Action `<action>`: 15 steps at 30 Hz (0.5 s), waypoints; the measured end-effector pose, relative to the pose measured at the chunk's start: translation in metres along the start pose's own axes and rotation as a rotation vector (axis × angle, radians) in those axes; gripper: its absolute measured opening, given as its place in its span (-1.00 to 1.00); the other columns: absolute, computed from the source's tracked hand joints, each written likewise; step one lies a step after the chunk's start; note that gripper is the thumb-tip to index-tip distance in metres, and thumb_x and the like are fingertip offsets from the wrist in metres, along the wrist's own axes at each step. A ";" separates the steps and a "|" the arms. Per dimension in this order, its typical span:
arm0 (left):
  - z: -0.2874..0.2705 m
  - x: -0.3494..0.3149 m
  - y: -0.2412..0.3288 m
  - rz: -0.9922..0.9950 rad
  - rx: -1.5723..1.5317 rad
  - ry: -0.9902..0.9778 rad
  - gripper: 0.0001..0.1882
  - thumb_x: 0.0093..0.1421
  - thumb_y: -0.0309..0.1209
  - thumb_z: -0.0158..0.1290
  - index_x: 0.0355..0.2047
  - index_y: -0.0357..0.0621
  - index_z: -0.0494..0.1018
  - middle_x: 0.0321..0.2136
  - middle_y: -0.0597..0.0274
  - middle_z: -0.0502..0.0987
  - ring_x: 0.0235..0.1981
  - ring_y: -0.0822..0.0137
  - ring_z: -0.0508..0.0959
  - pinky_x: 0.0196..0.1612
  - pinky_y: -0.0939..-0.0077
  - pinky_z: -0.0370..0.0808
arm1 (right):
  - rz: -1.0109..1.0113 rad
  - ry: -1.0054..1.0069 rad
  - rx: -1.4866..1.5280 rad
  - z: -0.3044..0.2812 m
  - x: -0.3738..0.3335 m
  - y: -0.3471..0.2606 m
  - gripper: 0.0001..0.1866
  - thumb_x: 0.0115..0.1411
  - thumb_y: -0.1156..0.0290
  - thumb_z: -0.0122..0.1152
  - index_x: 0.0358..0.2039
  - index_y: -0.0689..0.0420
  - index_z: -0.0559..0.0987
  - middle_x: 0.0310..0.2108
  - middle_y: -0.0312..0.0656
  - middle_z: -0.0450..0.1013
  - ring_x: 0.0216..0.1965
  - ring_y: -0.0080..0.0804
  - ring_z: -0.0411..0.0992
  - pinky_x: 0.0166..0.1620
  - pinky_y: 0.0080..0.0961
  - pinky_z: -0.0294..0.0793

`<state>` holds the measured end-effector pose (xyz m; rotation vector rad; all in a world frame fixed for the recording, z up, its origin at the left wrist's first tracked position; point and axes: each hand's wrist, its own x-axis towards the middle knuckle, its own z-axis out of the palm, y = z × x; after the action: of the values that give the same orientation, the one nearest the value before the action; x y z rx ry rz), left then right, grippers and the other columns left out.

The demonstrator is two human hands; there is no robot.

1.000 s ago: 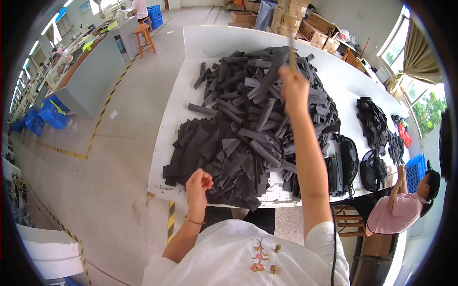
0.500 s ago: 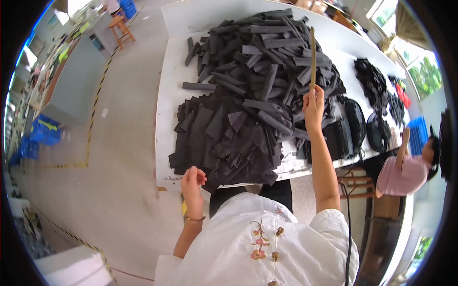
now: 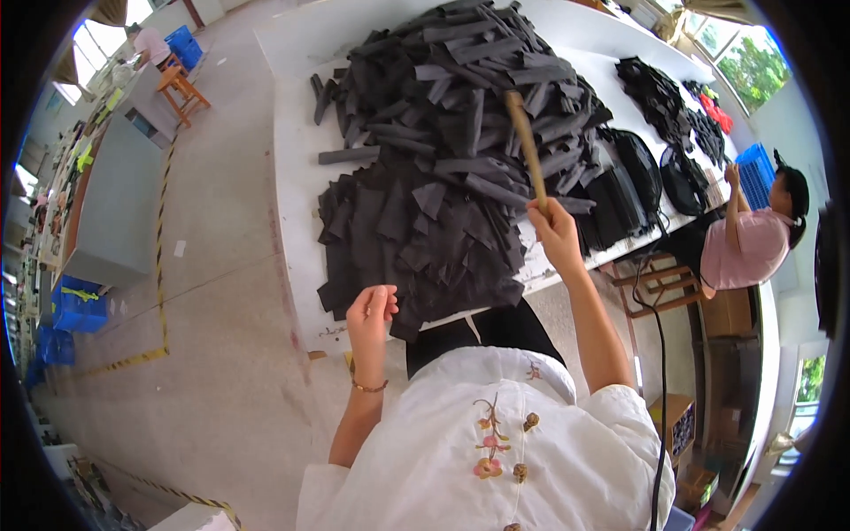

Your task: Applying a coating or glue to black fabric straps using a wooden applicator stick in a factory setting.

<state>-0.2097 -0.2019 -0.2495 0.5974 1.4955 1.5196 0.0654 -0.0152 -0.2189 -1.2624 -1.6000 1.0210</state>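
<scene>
Dark cloth pieces (image 3: 416,177) lie heaped over the middle of a white desk (image 3: 299,239), the broadest thing near the hands. The far part of the heap is a tall jumble of strips, many curled or folded lengthwise; the near part lies flatter in overlapping sheets, and a few corners reach the front edge. One strip pokes out at the left side.

Next in size comes the person's white shirt (image 3: 460,442), embroidered with flowers, close before the desk's front edge. At the right a co-worker (image 3: 748,248) in pink sits on a wooden chair (image 3: 660,283), forearms raised toward a blue basket (image 3: 755,177). Between the co-worker and the heap, smaller goods share the desk: a pile of black items (image 3: 655,99), a black bag (image 3: 636,164) and a rounder black mesh piece (image 3: 683,181).

Smaller again is a wooden stick (image 3: 529,146), slanting up and leftward over the heap; whether it touches the cloth cannot be told. The right hand (image 3: 556,232) has its fingers closed around the lower end. The left hand (image 3: 372,311) is at the near left corner of the heap, its fingers loosely bent, partly open, with nothing visible in them; contact with the cloth is unclear. Smallest is the beaded bracelet (image 3: 370,388) on the left wrist.
</scene>
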 end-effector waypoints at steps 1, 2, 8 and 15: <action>0.001 -0.001 0.000 0.040 0.016 -0.035 -0.75 0.31 -0.33 -0.01 -0.28 -0.27 0.55 -0.49 0.34 0.53 -0.50 0.57 0.44 -0.42 0.73 0.34 | 0.030 -0.029 -0.022 0.000 -0.008 0.001 -0.87 0.25 0.40 0.14 -0.28 0.20 0.51 -0.62 -0.48 0.21 -0.59 -0.76 0.13 -0.53 -0.69 0.10; 0.002 -0.002 0.000 0.079 0.033 -0.073 -0.76 0.30 -0.34 0.01 -0.25 -0.27 0.55 -0.48 0.34 0.53 -0.49 0.57 0.44 -0.42 0.74 0.34 | 0.062 -0.056 -0.043 -0.002 -0.017 0.003 -0.86 0.25 0.40 0.15 -0.27 0.21 0.51 -0.61 -0.48 0.20 -0.59 -0.75 0.11 -0.53 -0.68 0.08; 0.022 -0.007 -0.020 0.136 0.134 -0.296 -0.85 0.14 -0.53 0.16 -0.25 -0.22 0.56 -0.45 0.39 0.55 -0.49 0.63 0.43 -0.41 0.73 0.37 | 0.197 -0.097 -0.185 -0.026 -0.076 0.032 -0.83 0.20 0.37 0.20 -0.35 0.23 0.52 -0.61 -0.43 0.25 -0.56 -0.68 0.14 -0.49 -0.61 0.13; 0.105 -0.008 -0.037 0.919 0.624 -0.556 -0.81 -0.05 -0.54 0.21 -0.37 -0.15 0.54 -0.41 0.28 0.51 -0.30 0.21 0.49 -0.23 0.40 0.45 | 0.280 -0.078 -0.168 -0.038 -0.130 0.064 -0.83 0.17 0.38 0.23 -0.36 0.24 0.53 -0.61 -0.40 0.27 -0.54 -0.66 0.17 -0.48 -0.58 0.18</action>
<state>-0.1081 -0.1582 -0.2673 2.1034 1.2687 1.2738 0.1389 -0.1289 -0.2830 -1.6127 -1.6256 1.1366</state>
